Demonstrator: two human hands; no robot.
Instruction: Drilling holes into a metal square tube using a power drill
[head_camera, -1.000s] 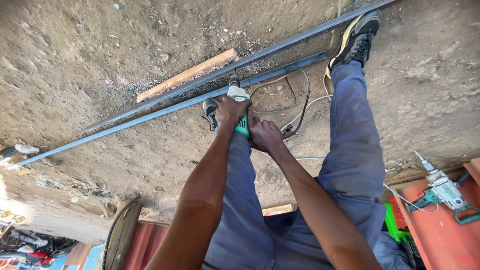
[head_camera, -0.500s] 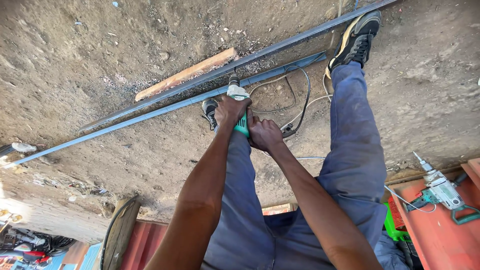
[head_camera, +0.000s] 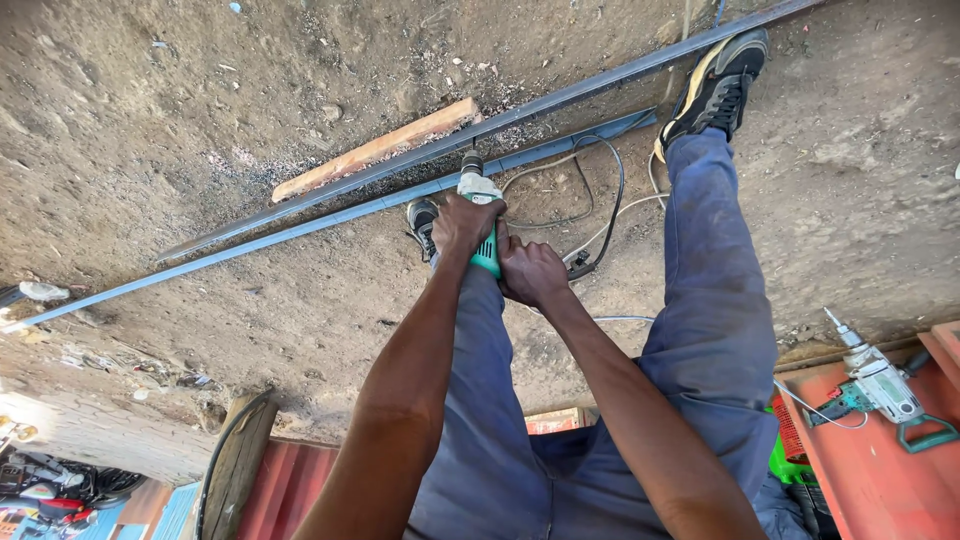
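Bare dirt ground spreads under the whole scene, gritty and strewn with chips. Nearest, both arms reach down over blue trousers: the left hand is clenched around the green power tool, the right hand wraps its rear end. Its nose sits on the long steel bar lying across the ground (a second bar runs just beyond, a wooden slat beside it). Risk, as I judge it: the cable loops close to the tool and could snag or get cut; one shoe stands just beside the contact point. Open room lies leftward along the bars. A drill rests well apart on a red surface.
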